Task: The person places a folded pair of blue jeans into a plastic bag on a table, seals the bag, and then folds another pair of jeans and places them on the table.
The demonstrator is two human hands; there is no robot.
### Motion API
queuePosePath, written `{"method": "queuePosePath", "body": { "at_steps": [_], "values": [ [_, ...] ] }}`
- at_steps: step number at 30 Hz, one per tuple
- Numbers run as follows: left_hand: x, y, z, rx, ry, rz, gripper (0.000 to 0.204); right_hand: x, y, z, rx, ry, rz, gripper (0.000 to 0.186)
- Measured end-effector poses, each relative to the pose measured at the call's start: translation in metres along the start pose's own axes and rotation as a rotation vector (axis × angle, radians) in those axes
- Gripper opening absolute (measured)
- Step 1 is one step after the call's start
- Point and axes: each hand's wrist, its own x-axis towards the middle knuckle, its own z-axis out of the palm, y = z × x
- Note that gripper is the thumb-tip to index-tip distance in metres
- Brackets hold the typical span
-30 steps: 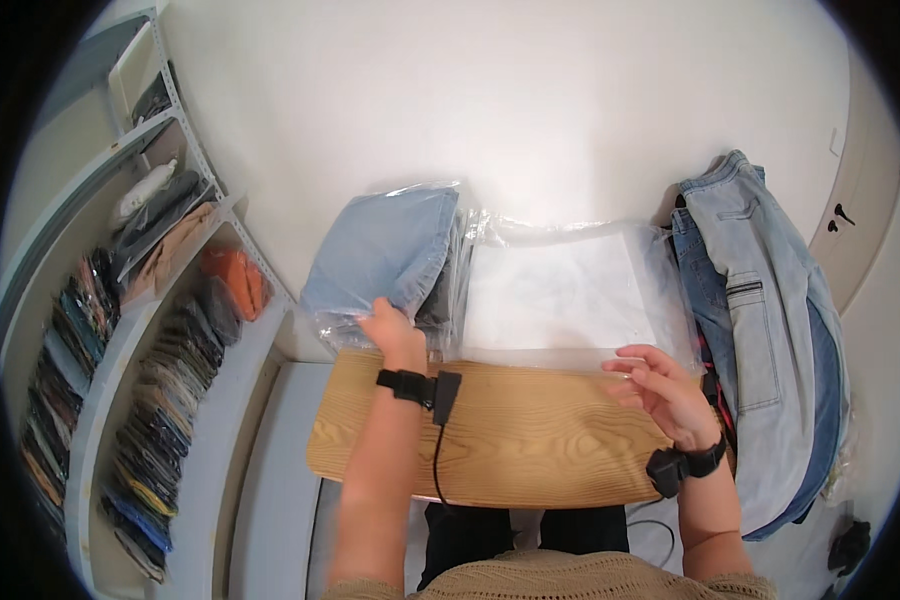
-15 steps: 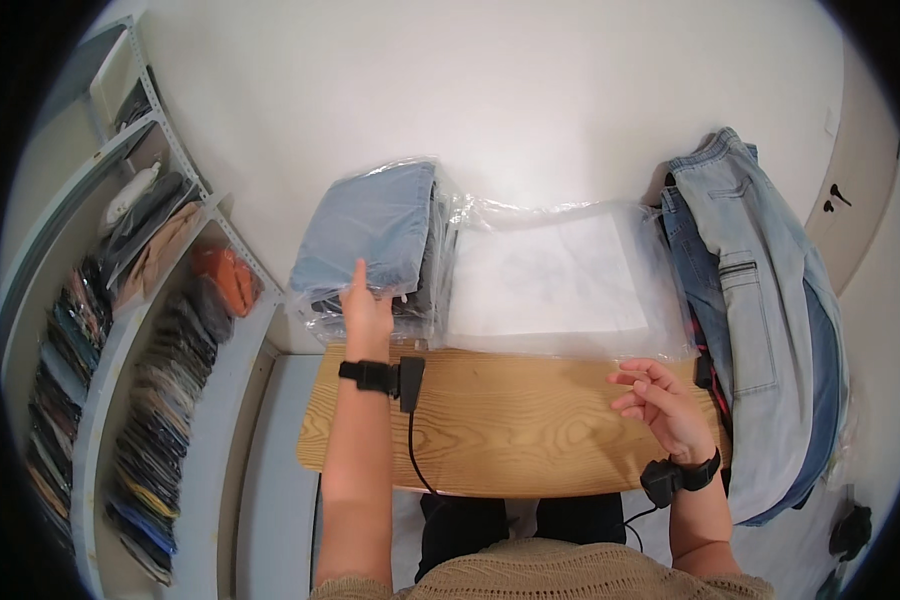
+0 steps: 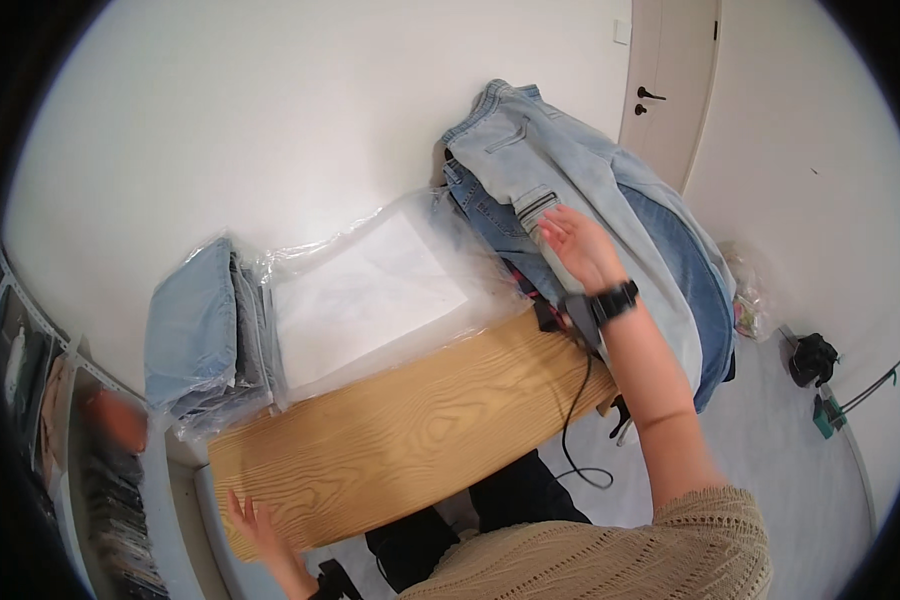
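My right hand (image 3: pixel 579 246) is at the pile of jeans on the right, over the light-blue pair (image 3: pixel 610 210) beside its zipped pocket. Its fingers are outstretched and hold nothing. Darker blue jeans (image 3: pixel 495 215) show underneath. My left hand (image 3: pixel 257 530), fingers spread, hangs by the table's near left corner, holding nothing. At the table's far left lies a stack of folded jeans (image 3: pixel 192 325) in clear plastic bags. Beside it are flat clear bags (image 3: pixel 495 285) with a white sheet (image 3: pixel 365 305) showing in them.
The wooden table (image 3: pixel 420 420) stands against a white wall. Shelves (image 3: pixel 185 500) with bagged garments and an orange bundle (image 3: pixel 117 418) are at the left. A door (image 3: pixel 670 80) is at the far right. On the floor lie a black bundle (image 3: pixel 813 358) and a clear bag (image 3: pixel 752 295).
The view has swung to the right. My left hand has left the bagged stack and come back to the table's near corner. My right hand has reached out to the jeans pile.
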Motion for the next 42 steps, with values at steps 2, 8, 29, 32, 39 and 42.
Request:
{"method": "queuePosePath", "body": {
  "at_steps": [2, 8, 29, 32, 39, 42],
  "values": [
    [-0.004, -0.013, -0.029, -0.010, -0.012, -0.038, 0.052, 0.029, 0.008, -0.001, 0.118, 0.024, 0.296, 0.052],
    [-0.034, 0.010, -0.044, -0.012, 0.057, -0.114, 0.050, 0.067, 0.087, 0.013, 0.460, 0.309, 0.260, 0.047],
    [-0.051, 0.035, -0.035, -0.021, -0.177, -0.037, 0.047, -0.054, -0.156, 0.011, 0.213, -0.371, -0.481, 0.018],
    [-0.055, 0.047, -0.023, -0.048, -0.246, -0.017, 0.049, -0.118, -0.174, -0.011, 0.091, -0.545, -0.560, 0.029],
    [-0.063, 0.083, 0.026, -0.083, -0.459, -0.002, 0.049, -0.248, -0.133, -0.056, -0.033, -0.271, -0.531, 0.022],
    [-0.068, 0.106, 0.067, -0.056, -0.639, 0.051, 0.049, -0.258, -0.105, -0.098, -0.014, -0.024, -0.411, 0.020]
  ]
}}
